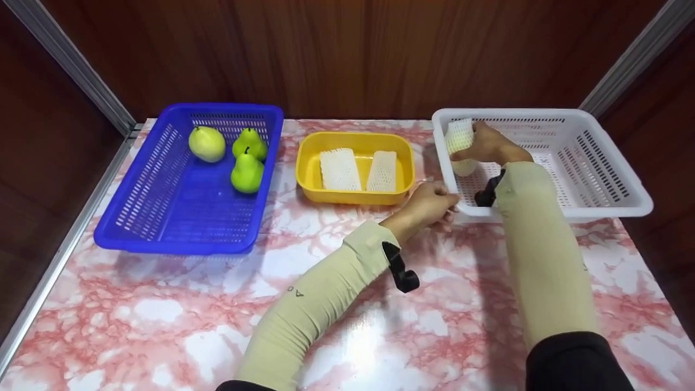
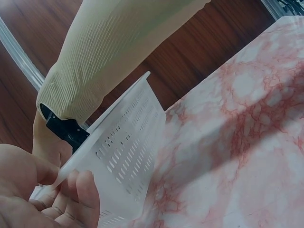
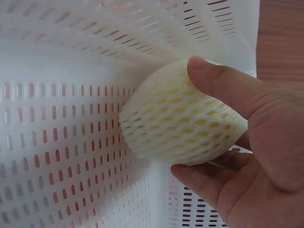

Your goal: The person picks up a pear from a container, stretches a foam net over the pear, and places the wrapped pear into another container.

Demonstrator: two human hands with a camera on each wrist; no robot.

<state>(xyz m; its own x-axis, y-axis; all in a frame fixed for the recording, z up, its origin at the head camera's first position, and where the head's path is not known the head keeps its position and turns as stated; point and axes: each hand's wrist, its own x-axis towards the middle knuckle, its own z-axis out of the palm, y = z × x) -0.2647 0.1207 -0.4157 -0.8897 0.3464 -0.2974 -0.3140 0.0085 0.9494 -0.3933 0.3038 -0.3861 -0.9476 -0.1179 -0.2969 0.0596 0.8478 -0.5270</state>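
Inside the left end of the white basket [image 1: 613, 211], my right hand [image 1: 491, 145] grips a yellow pear [image 1: 460, 140] wrapped in a white foam net. The right wrist view shows the thumb on one side of the net-wrapped pear [image 3: 175, 123] and fingers on the other; the fruit lies against the basket's slotted wall [image 3: 61, 128]. My left hand [image 1: 431, 205] pinches the near left corner of the basket's rim. In the left wrist view, thumb and curled fingers close over that rim [image 2: 109, 118].
A yellow bin [image 1: 355, 197] in the middle holds two white foam nets, a wider one [image 1: 340, 170] and a narrower one [image 1: 382, 171]. To the left, a blue basket [image 1: 190, 217] contains a yellowish pear [image 1: 207, 144] and two green pears [image 1: 247, 172]. Wooden panels [image 1: 347, 60] stand behind.
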